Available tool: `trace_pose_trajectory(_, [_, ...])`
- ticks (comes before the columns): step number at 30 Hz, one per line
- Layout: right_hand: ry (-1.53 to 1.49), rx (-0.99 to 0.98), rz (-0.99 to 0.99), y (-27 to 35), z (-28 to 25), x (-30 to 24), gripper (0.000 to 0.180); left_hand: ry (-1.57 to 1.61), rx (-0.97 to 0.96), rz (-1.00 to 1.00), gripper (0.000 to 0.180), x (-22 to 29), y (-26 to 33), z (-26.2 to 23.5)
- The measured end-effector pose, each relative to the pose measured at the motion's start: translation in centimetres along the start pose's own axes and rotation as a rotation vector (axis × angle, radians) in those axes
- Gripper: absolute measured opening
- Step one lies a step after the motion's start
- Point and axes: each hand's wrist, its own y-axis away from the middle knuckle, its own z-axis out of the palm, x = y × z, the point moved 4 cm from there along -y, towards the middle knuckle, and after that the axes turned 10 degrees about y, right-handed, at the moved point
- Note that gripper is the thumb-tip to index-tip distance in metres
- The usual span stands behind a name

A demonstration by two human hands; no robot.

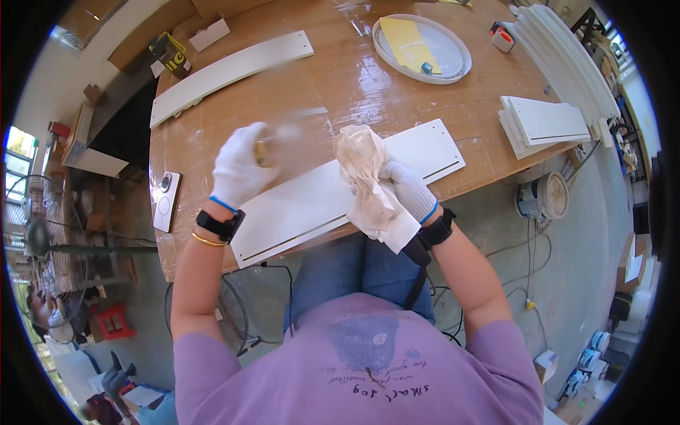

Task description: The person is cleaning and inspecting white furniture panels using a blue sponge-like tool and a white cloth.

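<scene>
My left hand (241, 161), in a white knit glove, is closed around a small tool with a yellowish part (264, 154). Its far end is smeared by motion, so I cannot tell its kind. My right hand (409, 188), gloved alike, grips a crumpled off-white sheet (368, 185), paper or cloth. Beneath both hands a long white board (301, 205) with a dark groove lies along the table's near edge. The sheet hangs over the board's front edge and hides part of it.
On the brown table (319, 85) lie another long white board (234, 74), a phone (166, 202), a round white tray (464, 67) with a yellow sheet (409, 44), a tape roll (503, 40) and stacked white panels (545, 122). A bucket (542, 197) stands beyond the right edge; cables cross the floor.
</scene>
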Motion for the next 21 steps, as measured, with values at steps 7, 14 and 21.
trace_pose_trajectory(7, [-0.087, -0.047, 0.045, -0.7, -0.2, 1.2, 0.044, -0.205, -0.186, 0.226, 0.051, 4.0, -0.1, 3.2])
trace_pose_trajectory(14, [-0.137, -0.041, 0.063, -0.1, -0.5, 0.7, 0.045, -0.222, -0.254, 0.241, 0.049, 5.3, -1.0, 3.7])
trace_pose_trajectory(21, [0.318, 0.177, -0.256, 0.5, -3.9, -5.2, 0.044, 0.18, -0.192, -0.281, 0.063, 0.9, -0.8, 2.1])
